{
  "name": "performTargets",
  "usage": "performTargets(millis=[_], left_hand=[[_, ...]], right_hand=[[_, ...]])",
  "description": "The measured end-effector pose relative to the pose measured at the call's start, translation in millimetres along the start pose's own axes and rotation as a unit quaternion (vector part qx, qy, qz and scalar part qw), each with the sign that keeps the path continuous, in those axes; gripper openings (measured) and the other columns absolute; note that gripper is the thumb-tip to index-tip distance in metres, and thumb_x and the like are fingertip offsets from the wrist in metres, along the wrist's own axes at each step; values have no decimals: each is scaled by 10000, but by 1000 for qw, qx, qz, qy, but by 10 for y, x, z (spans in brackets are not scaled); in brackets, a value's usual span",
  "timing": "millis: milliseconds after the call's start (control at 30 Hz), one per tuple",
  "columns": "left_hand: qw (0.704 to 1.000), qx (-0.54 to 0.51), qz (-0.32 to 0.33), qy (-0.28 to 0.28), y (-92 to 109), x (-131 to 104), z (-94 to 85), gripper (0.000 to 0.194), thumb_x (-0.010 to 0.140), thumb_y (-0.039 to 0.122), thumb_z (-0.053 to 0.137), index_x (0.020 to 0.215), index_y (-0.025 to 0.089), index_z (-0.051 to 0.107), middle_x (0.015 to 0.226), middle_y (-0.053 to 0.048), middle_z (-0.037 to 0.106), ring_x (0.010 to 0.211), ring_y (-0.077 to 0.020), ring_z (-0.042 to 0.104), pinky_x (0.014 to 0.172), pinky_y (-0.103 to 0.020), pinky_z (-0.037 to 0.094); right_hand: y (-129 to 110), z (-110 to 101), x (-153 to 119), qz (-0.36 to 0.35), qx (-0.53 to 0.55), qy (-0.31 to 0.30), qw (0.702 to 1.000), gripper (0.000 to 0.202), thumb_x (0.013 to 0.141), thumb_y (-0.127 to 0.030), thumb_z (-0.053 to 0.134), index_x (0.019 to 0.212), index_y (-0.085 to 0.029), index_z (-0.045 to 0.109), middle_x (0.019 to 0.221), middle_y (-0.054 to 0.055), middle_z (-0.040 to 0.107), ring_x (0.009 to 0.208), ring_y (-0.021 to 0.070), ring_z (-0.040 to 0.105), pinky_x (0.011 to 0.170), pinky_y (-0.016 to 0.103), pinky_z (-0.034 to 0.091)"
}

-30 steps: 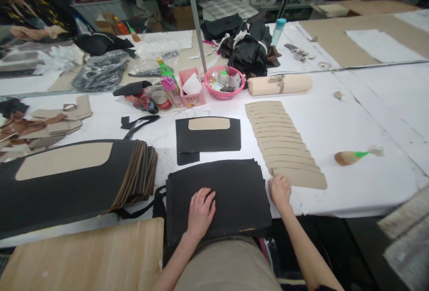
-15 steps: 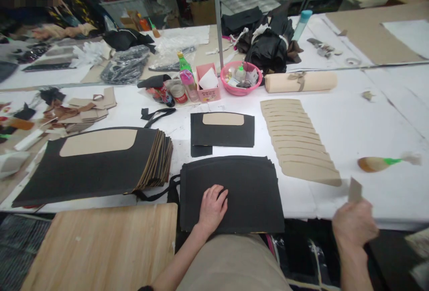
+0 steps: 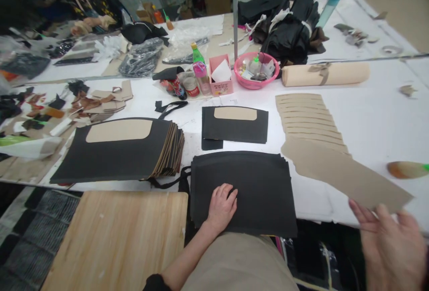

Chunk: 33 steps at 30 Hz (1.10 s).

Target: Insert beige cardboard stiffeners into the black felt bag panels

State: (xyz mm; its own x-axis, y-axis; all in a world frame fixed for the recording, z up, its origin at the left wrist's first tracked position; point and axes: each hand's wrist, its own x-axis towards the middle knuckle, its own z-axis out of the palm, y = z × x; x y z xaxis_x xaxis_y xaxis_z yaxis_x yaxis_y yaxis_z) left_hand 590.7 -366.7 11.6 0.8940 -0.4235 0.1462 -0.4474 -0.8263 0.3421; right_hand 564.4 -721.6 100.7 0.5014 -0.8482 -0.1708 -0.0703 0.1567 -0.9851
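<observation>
My left hand (image 3: pixel 223 208) lies with fingers outstretched on the top sheet of a pile of black panels (image 3: pixel 258 192) at the table's front edge. At the lower right, my right hand (image 3: pixel 389 242) grips the near end of a beige piece (image 3: pixel 348 177) between thumb and fingers. This piece slants across the near end of overlapping beige strips (image 3: pixel 308 114). Behind the pile, a smaller black panel (image 3: pixel 234 130) carries a beige patch (image 3: pixel 235 113). A thick stack of black panels (image 3: pixel 117 157) with a beige patch on top stands left of my left hand.
A wooden board (image 3: pixel 117 237) adjoins the table at lower left. A glue bottle (image 3: pixel 404 170) lies at the right. Farther back are a pink basin (image 3: pixel 256 81), a pink box (image 3: pixel 221 76), a beige roll (image 3: pixel 326 74) and beige scraps (image 3: pixel 110 99). Another person is at upper left.
My right hand has moved right and now holds the end of a beige piece, which has swung out from the row. The small card it held no longer shows. My left hand stays on the pile.
</observation>
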Motion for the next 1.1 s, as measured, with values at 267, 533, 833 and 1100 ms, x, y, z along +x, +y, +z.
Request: performTargets(millis=[267,533,833,1100], left_hand=[[973,-210,-98,1,-46,-3,-157,263,915,231,510,1142,231,641,1140,-87,657,1146,-234,578,1001,-441,495],[743,-522,-407,95,-280,126,-331,389,821,534,616,923,159,608,741,-17,640,539,-83,549,456,-196,411],[710,-532,-453,85,-413,105,-312,389,681,484,762,762,135,608,623,9,613,456,-50,483,398,-167,332],[669,-567,-475,75,-538,77,-264,457,632,485,803,846,134,604,650,5,643,496,-82,564,419,-175,396]], right_hand=[[601,454,-453,228,51,-134,963,523,515,-330,901,974,-241,668,922,-12,706,757,145,704,691,272,628],[812,618,-703,284,37,-193,939,518,551,-355,896,997,-242,660,975,-10,730,729,134,712,688,251,629],[879,707,-797,309,23,-227,923,553,577,-364,883,1051,-238,626,918,-2,750,665,127,705,655,237,623],[892,787,-847,305,16,-246,920,532,627,-392,846,1067,-234,593,910,2,746,669,137,706,654,263,625]])
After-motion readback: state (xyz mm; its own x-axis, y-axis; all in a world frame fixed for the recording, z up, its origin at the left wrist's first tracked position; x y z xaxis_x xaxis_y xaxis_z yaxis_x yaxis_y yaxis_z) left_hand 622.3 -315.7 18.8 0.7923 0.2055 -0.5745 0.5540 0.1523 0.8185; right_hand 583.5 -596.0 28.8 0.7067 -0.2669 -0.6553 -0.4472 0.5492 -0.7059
